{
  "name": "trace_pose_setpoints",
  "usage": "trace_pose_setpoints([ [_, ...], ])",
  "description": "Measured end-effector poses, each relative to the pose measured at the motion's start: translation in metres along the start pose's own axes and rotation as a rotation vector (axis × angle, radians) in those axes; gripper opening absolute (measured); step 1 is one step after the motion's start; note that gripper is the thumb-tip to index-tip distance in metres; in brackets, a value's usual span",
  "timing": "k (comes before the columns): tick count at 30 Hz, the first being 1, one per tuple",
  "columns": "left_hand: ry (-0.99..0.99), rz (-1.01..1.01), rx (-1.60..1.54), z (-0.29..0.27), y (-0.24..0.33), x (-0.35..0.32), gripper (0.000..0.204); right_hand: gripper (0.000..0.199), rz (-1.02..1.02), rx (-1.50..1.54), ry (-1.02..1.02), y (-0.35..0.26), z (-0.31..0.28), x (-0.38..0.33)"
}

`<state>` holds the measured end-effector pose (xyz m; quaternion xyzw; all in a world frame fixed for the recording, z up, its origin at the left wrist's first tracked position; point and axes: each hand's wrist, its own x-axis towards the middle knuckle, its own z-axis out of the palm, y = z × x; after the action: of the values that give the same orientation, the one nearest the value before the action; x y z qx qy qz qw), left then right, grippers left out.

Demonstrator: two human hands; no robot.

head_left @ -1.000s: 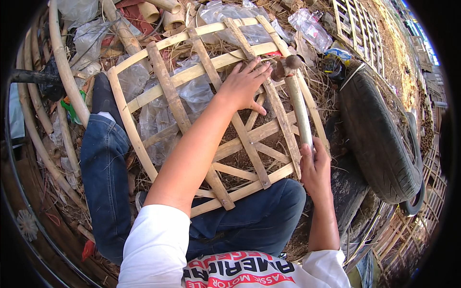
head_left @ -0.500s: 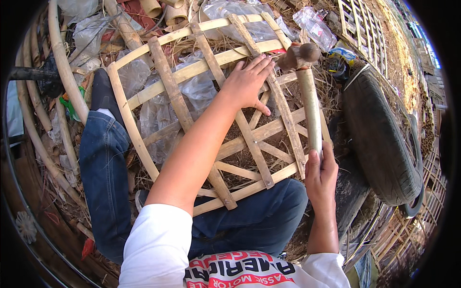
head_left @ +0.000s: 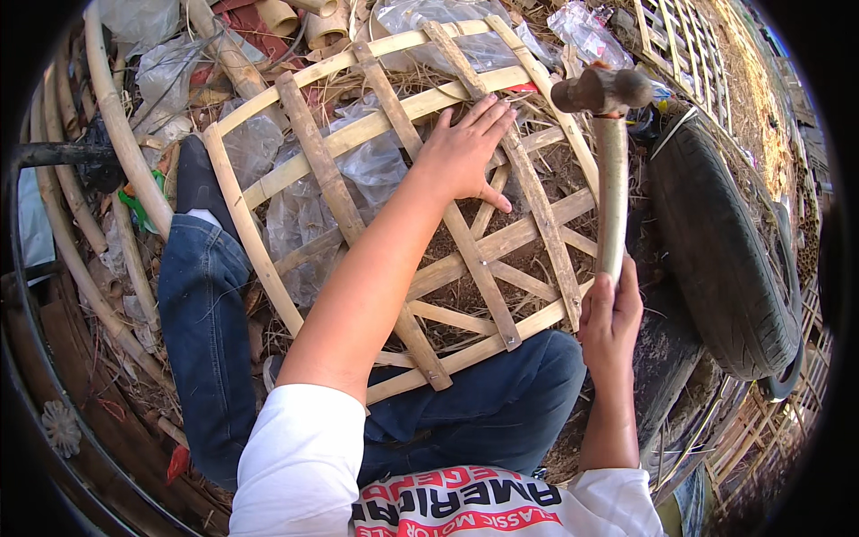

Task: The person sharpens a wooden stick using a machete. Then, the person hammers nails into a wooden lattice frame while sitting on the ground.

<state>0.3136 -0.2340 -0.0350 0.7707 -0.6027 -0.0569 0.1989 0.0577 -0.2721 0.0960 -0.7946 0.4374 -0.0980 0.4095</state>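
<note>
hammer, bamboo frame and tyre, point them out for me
hammer (head_left: 611, 192), head view, middle of its handle
bamboo frame (head_left: 322, 170), head view, on a wide slat left of the forearm
tyre (head_left: 716, 242), head view, on its tread

Bright daylight falling on straw-strewn ground (head_left: 465, 295), a worn tyre (head_left: 716, 259) lying at the right, bamboo poles (head_left: 116, 143) and crumpled plastic sheets (head_left: 161, 67) piling at the left.

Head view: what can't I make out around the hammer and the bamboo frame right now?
- Nail under the left hand: the fingers cover that spot on the bamboo frame.
- Hammer: its lower handle is hidden inside the right hand; the head is blurred.
- Frame's near edge: hidden by the forearm and jeans.
- Tyre: cut off by the picture's dark rim.
</note>
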Motion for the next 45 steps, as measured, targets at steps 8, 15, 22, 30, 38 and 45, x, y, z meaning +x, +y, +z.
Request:
trace_pose_setpoints([
  [8, -0.021, -0.024, -0.011, -0.002, -0.002, -0.002, 0.133, 0.028, 0.027, -0.028, -0.037, -0.015, -0.006, 0.002],
  [15, -0.05, -0.036, -0.009, -0.004, 0.001, 0.006, 0.136, 0.029, -0.055, -0.179, -0.026, 0.023, 0.017, 0.022],
  [22, -0.034, -0.048, -0.031, 0.0, -0.001, -0.002, 0.136, 0.039, -0.046, 0.154, 0.09, -0.021, -0.004, -0.001],
  [30, -0.038, -0.034, -0.021, -0.001, 0.004, 0.005, 0.136, 0.03, 0.075, -0.09, 0.02, 0.016, -0.006, 0.008],
  [38, -0.04, -0.034, -0.033, 0.003, 0.002, -0.002, 0.137, 0.027, -0.106, -0.267, -0.049, 0.037, 0.021, 0.015],
  [45, -0.027, -0.047, -0.041, 0.0, -0.001, -0.002, 0.139, 0.034, 0.002, 0.179, 0.05, -0.022, -0.02, 0.0],
])
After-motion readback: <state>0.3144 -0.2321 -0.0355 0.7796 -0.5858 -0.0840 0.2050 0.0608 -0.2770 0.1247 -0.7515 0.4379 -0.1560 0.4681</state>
